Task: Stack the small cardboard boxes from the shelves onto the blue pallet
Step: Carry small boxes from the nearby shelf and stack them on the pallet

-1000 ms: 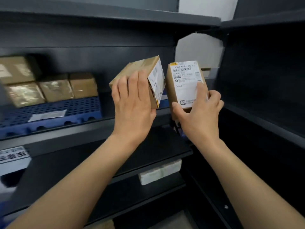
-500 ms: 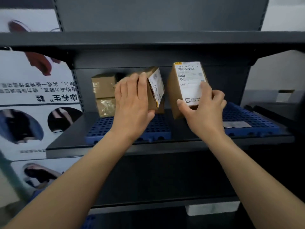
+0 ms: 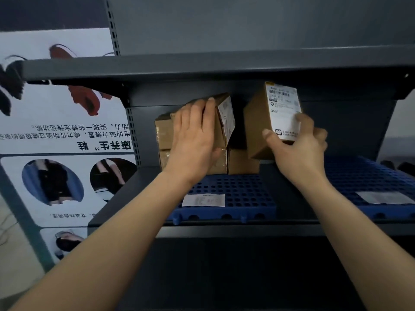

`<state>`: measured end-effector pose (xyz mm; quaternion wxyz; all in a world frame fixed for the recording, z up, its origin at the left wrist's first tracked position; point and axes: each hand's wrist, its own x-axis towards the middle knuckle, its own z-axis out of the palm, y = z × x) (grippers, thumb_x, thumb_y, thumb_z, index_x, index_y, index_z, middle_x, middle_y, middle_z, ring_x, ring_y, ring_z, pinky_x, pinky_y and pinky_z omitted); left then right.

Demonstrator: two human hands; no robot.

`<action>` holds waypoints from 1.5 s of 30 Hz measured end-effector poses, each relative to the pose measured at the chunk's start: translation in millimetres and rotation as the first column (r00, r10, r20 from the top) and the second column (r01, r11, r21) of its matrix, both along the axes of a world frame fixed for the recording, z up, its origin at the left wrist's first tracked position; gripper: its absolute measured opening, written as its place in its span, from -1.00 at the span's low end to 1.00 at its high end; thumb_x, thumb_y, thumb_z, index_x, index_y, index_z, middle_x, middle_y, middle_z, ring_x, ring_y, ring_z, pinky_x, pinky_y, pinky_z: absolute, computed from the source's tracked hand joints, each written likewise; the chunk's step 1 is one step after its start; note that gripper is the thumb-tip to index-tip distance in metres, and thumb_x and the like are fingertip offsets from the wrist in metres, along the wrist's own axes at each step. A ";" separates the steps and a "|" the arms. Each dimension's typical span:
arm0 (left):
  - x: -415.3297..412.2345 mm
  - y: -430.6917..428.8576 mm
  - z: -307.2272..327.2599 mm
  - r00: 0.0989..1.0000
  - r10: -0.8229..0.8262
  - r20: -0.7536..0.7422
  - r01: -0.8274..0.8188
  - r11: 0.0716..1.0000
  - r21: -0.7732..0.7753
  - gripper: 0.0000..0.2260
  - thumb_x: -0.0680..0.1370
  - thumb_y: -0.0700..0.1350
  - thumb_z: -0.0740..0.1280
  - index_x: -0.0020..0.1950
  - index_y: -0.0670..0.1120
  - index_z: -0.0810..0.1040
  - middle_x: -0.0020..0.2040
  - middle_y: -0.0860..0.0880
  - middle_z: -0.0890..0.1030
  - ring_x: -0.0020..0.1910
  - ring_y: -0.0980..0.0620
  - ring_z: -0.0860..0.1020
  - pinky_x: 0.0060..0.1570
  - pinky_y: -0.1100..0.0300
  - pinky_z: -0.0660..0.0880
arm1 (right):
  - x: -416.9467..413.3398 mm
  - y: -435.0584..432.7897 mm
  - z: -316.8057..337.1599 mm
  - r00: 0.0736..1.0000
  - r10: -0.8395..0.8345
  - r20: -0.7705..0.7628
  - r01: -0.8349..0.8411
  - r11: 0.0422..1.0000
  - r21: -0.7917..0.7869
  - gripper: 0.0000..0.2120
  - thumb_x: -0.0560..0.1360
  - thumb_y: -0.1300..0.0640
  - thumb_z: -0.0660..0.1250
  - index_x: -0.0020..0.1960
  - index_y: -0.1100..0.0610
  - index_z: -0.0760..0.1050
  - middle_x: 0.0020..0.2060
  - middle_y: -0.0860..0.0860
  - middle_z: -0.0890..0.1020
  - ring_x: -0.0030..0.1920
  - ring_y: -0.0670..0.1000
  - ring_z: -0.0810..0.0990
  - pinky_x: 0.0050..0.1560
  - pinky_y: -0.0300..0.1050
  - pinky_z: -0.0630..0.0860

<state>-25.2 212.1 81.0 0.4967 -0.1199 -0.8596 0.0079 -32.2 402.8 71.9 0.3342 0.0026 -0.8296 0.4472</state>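
My left hand (image 3: 194, 142) grips a small cardboard box (image 3: 222, 117) with a white label on its right side, holding it above the stacked boxes (image 3: 162, 140) at the back of a blue pallet (image 3: 242, 196). My right hand (image 3: 296, 147) holds a second cardboard box (image 3: 258, 122) by its lower end, tilted, its white shipping label facing me. That box hangs in the air to the right of the stack. Another brown box (image 3: 243, 162) sits on the pallet under and between the two held ones.
The pallet lies on a dark metal shelf (image 3: 224, 230), with another shelf (image 3: 202, 66) close overhead. A second blue pallet (image 3: 368, 178) with a paper slip lies to the right. A paper slip (image 3: 203, 200) lies on the near pallet. A printed poster (image 3: 62, 140) covers the left.
The view has swung left across the shelving. Both hands have carried their boxes in over the blue pallet, up to the stacked boxes at its back.
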 end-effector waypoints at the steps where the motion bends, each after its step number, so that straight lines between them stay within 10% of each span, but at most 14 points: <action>1: -2.3 -1.4 0.3 1.000 0.000 0.006 0.000 1.000 -0.003 -0.17 0.26 -0.08 0.54 0.41 -0.30 0.25 0.26 -0.31 0.39 0.24 -0.29 0.37 0.29 -0.17 0.26 | -3.0 0.3 0.3 1.000 0.008 0.003 -0.008 1.000 -0.009 -0.29 0.45 -0.17 0.34 0.47 0.03 0.12 0.34 0.14 0.20 0.34 0.18 0.18 0.26 0.02 0.32; 32: -88.8 10.7 -20.6 0.976 0.216 0.000 -0.206 0.932 -0.299 -0.21 0.23 -0.11 0.55 0.39 -0.26 0.34 0.20 -0.22 0.51 0.18 -0.25 0.47 0.27 -0.08 0.36 | -96.0 11.4 17.6 0.951 0.265 0.156 -0.218 0.939 -0.266 -0.19 0.34 -0.33 0.33 0.46 0.02 0.22 0.32 0.08 0.38 0.24 0.09 0.45 0.25 0.09 0.47; 45: -122.2 -9.6 -22.9 0.981 0.192 -0.021 -0.188 0.929 -0.319 -0.16 0.19 -0.09 0.59 0.38 -0.27 0.33 0.20 -0.22 0.51 0.19 -0.22 0.48 0.30 -0.07 0.33 | -122.4 -5.0 29.8 0.896 0.323 0.306 -0.154 0.870 -0.468 -0.50 0.50 -0.32 0.15 0.17 0.07 0.36 0.09 0.06 0.49 0.12 0.09 0.50 0.06 0.03 0.58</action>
